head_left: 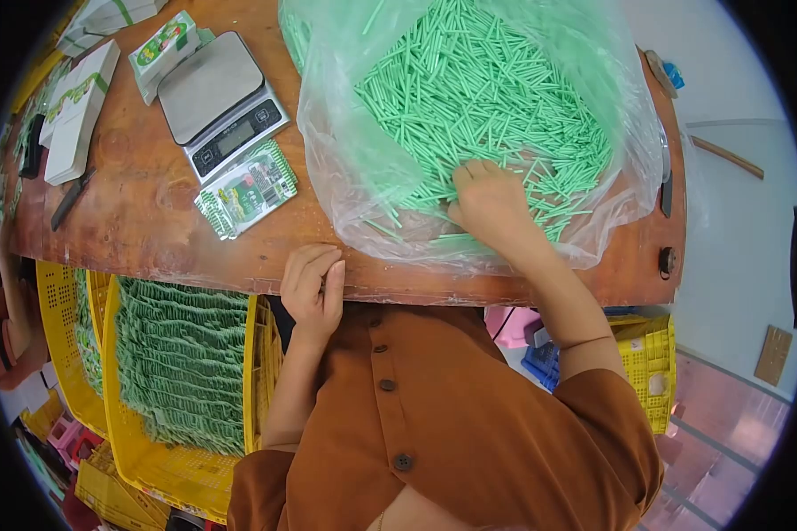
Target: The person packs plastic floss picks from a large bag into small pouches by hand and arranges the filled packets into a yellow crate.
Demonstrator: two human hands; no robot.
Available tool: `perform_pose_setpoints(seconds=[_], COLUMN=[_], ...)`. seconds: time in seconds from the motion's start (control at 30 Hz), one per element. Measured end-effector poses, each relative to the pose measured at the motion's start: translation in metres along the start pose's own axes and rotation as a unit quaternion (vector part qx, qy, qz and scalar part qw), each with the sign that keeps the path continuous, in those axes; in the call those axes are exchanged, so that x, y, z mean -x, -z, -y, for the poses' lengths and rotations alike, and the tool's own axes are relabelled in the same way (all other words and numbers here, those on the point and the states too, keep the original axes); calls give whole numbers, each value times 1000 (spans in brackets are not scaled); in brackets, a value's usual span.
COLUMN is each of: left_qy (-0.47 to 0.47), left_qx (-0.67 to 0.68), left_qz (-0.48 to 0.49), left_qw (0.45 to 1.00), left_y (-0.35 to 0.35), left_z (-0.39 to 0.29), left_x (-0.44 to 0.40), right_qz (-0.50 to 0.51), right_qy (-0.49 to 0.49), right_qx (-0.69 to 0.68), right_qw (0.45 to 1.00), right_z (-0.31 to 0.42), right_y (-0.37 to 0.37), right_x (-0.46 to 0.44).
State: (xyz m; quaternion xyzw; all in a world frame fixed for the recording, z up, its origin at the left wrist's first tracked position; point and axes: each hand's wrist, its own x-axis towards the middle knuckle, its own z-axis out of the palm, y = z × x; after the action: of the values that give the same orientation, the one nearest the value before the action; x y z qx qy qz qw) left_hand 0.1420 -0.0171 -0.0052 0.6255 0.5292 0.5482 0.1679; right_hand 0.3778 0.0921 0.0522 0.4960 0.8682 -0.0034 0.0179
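Note:
My right hand (491, 208) reaches into a clear plastic bag (345, 217) that lies open on the table. Its fingers are curled against a heap of thin green sticks (483, 84); the fingertips are hidden, so what they grip cannot be made out. At the table's front edge rests my left hand (313, 281), fingers loosely bent, thumb apart, with nothing in it. Ahead of that hand lies a green and white printed packet (248, 190), against the front of a digital kitchen scale (230, 106).
Printed boxes (164, 44) and banded white card stacks (84, 111) are at the left, near a black-handled knife (71, 199). Below the table edge, a yellow crate (173, 482) holds many green packets (181, 363). Another person's arm (13, 296) shows at far left.

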Motion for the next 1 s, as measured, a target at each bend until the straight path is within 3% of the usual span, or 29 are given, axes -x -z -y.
perform_pose_setpoints(seconds=[0.07, 0.13, 0.17, 0.23, 0.27, 0.3, 0.37, 0.43, 0.5, 0.53, 0.63, 0.7, 0.77, 0.8, 0.83, 0.87, 0.9, 0.97, 1.0], left_qy=[12, 12, 13, 47, 83, 78, 74, 21, -4, -3, 33, -89, -112, -113, -70, -26, -27, 33, 99], left_qx=[-3, 0, 6, 19, 32, 31, 52, 71, 146, 159, 209, 89, 27, 27, 57, 87, 87, 179, 267], left_qz=[6, 0, -6, -3, 2, -3, 46, 62, 151, 143, 76, 43, 228, 229, 291, 354, 358, 166, 146], left_qw=[1000, 1000, 1000, 999, 996, 996, 995, 995, 978, 977, 975, 991, 967, 966, 952, 931, 929, 969, 947], left_y=[1, 1, 0, 6, 7, 5, 3, -12, -29, -40, -82, -108, -152, -155, -157, -158, -152, -135, -142], left_z=[0, 0, 0, -4, -8, -13, -28, -42, -51, -51, -38, -50, -43, -47, -53, -58, -59, -53, -51], left_x=[0, 0, 0, -1, -3, -10, -28, -58, -85, -97, -130, -155, -150, -151, -156, -160, -166, -178, -173], right_qz=[-3, 70, 68, 75, 148, 143, 148, 143, 143, 158, 161, 160, 158, 187, 212, 209, 163, 117, -56], right_qy=[21, 94, 94, 68, -20, -16, -95, -100, -92, -107, -114, -84, -56, -106, -154, -156, -145, -135, -101], right_qx=[-15, -154, -154, -301, -373, -371, -518, -522, -565, -601, -608, -588, -568, -511, -450, -452, -472, -494, -677], right_qw=[1000, 981, 981, 948, 916, 918, 837, 835, 807, 776, 769, 789, 806, 832, 854, 853, 854, 851, 727], right_z=[-12, -40, -56, -72, -75, -70, -65, -68, -75, -76, -79, -82, -74, -63, -59, -64, -72, -80, -76], right_y=[-2, 0, -3, 6, 16, 21, 29, 29, 28, 33, 39, 34, 37, 49, 60, 66, 69, 62, 46], right_x=[-8, -14, -14, -20, -17, -17, -16, -14, -10, -8, -4, -9, -12, -16, -19, -18, -18, -23, -28])
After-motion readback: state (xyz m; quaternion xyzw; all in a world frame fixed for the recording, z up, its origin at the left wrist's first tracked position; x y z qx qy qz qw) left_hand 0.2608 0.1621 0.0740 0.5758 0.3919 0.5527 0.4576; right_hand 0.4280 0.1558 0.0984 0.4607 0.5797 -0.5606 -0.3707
